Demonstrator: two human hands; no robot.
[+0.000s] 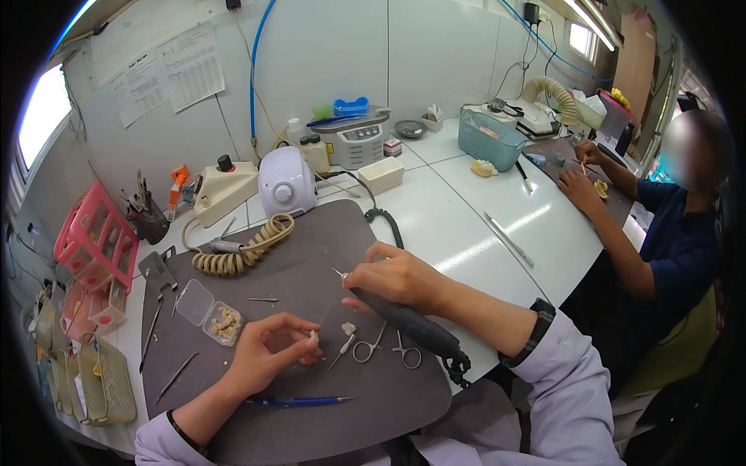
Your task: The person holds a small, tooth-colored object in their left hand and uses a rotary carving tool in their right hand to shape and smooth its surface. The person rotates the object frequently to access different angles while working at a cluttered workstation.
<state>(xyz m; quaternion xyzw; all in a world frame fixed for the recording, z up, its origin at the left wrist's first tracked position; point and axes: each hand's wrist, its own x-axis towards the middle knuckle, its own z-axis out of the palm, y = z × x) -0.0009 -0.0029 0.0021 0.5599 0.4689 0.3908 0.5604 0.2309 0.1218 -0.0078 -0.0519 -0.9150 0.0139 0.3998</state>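
Observation:
My left hand point(266, 348) pinches a small cream tooth-like piece point(313, 336) between thumb and fingertips, just above the dark grey mat. My right hand point(398, 278) is closed around a black rotary handpiece point(408, 322), its thin bur pointing left, apart from the piece. Between my hands, another cream piece point(348, 329) lies by a small pointed tool point(340, 353). Scissor-like instrument handles point(365, 352) rest partly below the handpiece. Left of my left hand, an open clear plastic box point(225, 325) holds several cream pieces.
A blue pen point(299, 402) and metal tools lie on the mat point(311, 241). Behind stand a white control unit point(286, 182), a coiled beige cord point(233, 260) and a grey machine point(357, 140). Pink drawers point(97, 241) stand left. A co-worker point(668, 210) sits right, near a teal basket point(489, 140).

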